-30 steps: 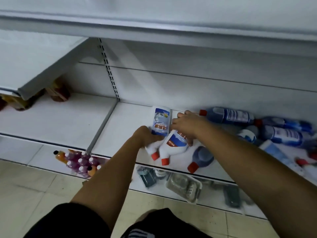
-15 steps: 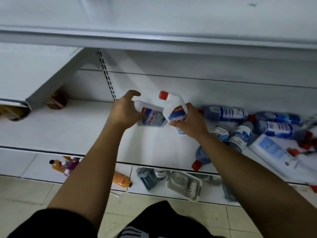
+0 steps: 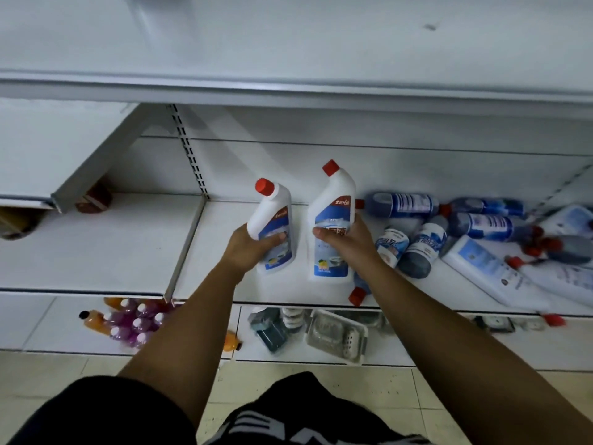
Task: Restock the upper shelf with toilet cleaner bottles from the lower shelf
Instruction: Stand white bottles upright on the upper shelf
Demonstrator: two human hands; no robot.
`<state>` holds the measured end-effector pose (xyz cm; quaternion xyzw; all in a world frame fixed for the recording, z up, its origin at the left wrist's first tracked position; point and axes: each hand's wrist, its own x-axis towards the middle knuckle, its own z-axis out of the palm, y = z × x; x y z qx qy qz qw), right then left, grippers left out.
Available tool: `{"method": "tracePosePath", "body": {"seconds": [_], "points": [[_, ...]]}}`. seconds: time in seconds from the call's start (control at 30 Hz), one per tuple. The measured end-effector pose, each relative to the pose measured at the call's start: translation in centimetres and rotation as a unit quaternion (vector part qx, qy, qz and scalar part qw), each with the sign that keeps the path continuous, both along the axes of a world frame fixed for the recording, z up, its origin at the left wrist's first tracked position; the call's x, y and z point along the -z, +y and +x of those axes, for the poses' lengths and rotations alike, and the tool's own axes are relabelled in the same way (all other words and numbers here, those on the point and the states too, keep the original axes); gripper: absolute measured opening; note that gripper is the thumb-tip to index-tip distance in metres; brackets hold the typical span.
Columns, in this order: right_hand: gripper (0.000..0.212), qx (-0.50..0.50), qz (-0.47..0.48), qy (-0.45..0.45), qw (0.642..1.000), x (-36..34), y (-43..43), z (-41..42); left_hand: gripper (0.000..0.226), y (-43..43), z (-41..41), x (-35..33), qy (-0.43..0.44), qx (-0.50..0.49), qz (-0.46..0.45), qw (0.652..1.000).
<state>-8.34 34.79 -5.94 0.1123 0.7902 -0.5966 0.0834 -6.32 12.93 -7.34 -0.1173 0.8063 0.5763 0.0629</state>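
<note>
Closest to me, the left hand [image 3: 253, 248] is curled round the left bottle [image 3: 272, 213] and the right hand [image 3: 348, 244] round the right bottle [image 3: 337, 200]. Both bottles are upright, red caps up, over the lower shelf [image 3: 96, 245]. Toppled bottles [image 3: 481, 226] lie to the right. The upper shelf [image 3: 288, 43] is straight above and beyond, and I'd say about equally near either hand.

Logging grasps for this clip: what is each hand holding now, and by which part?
The left hand grips one white toilet cleaner bottle round its lower body; the right hand grips a second white bottle round its middle.
</note>
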Motion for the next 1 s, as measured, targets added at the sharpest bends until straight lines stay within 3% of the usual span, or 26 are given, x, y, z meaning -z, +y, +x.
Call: {"method": "tracePosePath", "body": {"seconds": [0.2, 0.57, 0.7, 1.0], "points": [[0.056, 0.004, -0.049, 0.012, 0.999, -1.6, 0.6, 2.2, 0.034, 1.6, 1.3, -2.7, -0.027, -0.015, 0.09, 0.995], [0.038, -0.031, -0.068, 0.078, 0.994, -7.9, 5.5, 10.2, 0.026, 7.1, 9.4, -9.7, 0.021, -0.023, 0.141, 0.989], [0.049, -0.039, -0.064, 0.091, 0.993, -10.1, 8.0, 13.9, 0.029, 9.8, 13.4, -11.9, 0.035, -0.031, 0.16, 0.986], [0.046, -0.048, -0.109, 0.124, 0.985, -15.9, 14.7, 22.5, 0.024, 16.8, 22.5, -17.8, 0.101, -0.014, 0.181, 0.978]]}}
